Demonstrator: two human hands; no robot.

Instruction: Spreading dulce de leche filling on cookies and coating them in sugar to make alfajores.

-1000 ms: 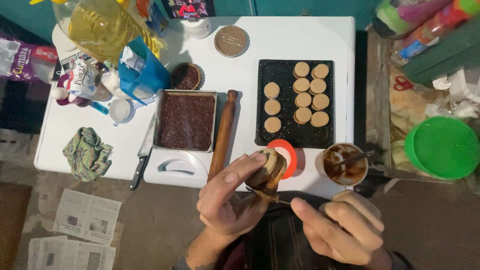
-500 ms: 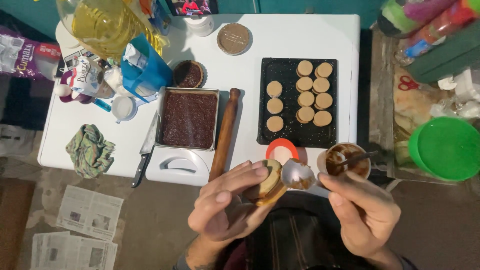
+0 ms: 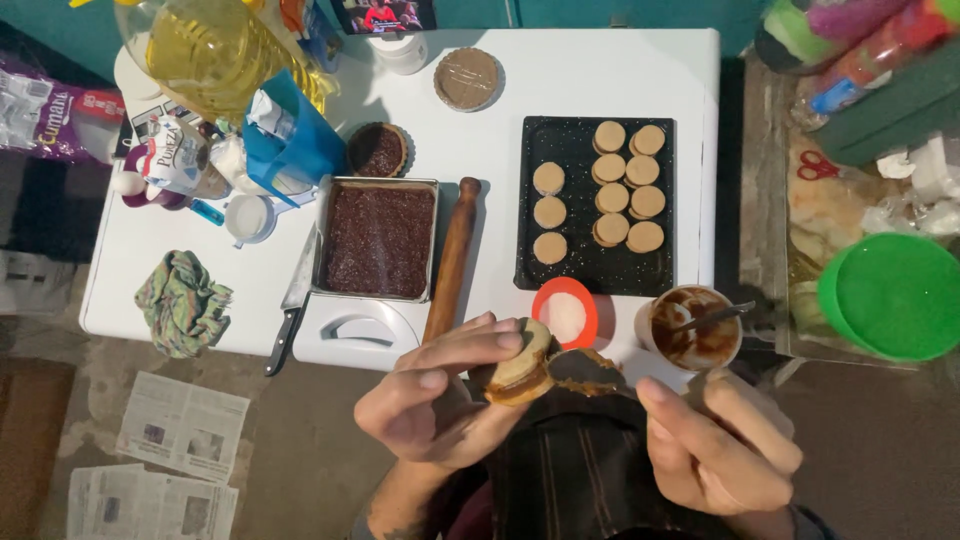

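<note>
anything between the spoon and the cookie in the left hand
Nothing visible. The right hand holds the spoon with its loaded bowl right against the cookie gripped in the left hand, below the table edge.

White table carries: black baking tray, metal pan of brown mix, wooden rolling pin, knife, crumpled cloth, orange bowl, brown-smeared cup, oil bottle. Floor: newspaper sheets.
</note>
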